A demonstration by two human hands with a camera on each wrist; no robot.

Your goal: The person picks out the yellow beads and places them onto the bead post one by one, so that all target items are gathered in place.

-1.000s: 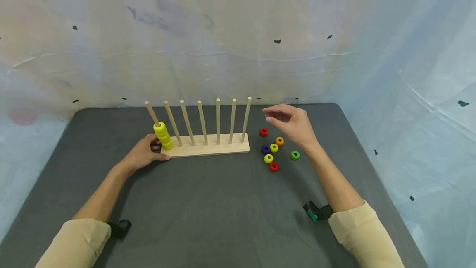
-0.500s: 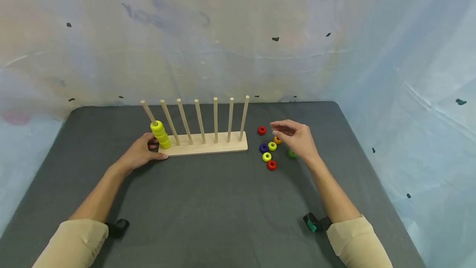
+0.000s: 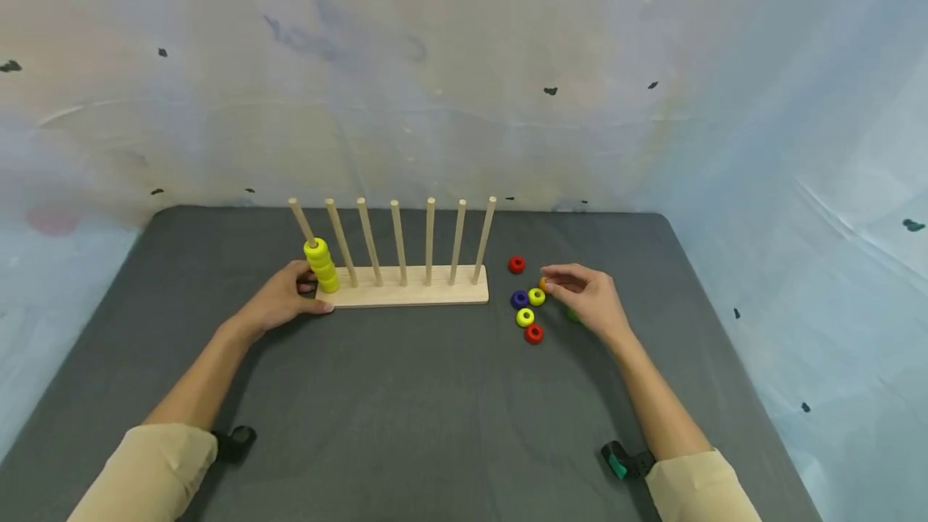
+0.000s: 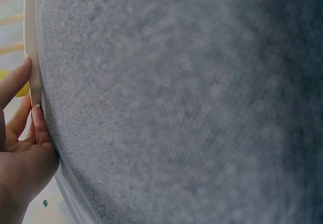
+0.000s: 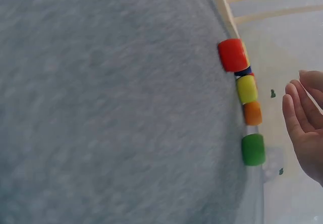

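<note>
Left hand (image 3: pixel 279 302) rests open against the rack (image 3: pixel 409 293); right hand (image 3: pixel 589 301), fingers loose, hovers over the orange ring (image 5: pixel 252 113).

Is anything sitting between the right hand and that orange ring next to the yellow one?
Nothing visible does. The right hand hovers over the loose rings, its fingers right at the orange ring; the yellow ring lies beside it.

Orange ring (image 3: pixel 543 283): we log it flat on the mat, beside a yellow ring (image 3: pixel 536 296). Wooden peg rack (image 3: pixel 413 295): upright, left.
</note>
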